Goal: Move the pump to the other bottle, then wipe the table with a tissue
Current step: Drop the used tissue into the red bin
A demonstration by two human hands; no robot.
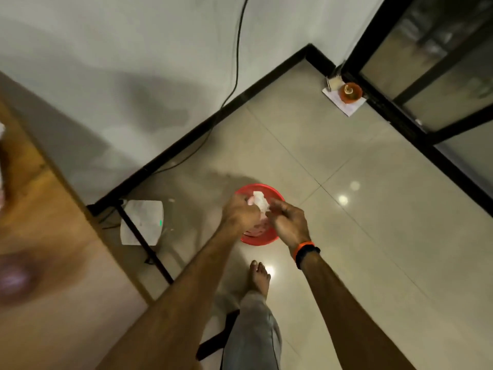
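Both my arms reach out over a red bin (266,237) that stands on the tiled floor. A crumpled white tissue (260,200) sits between my hands above the bin's opening. My left hand (241,212) grips the tissue from the left. My right hand (289,224), with an orange and black band on its wrist, touches the tissue from the right with curled fingers. The wooden table (40,209) fills the left side, blurred. A blurred purple-topped object (13,280) stands on it; the bottles and pump cannot be made out.
A white device (142,222) with a green light lies on the floor beside a black table leg (144,241). My bare foot (260,277) is just below the bin. An orange object on paper (349,93) sits by a glass door. A cable runs down the wall.
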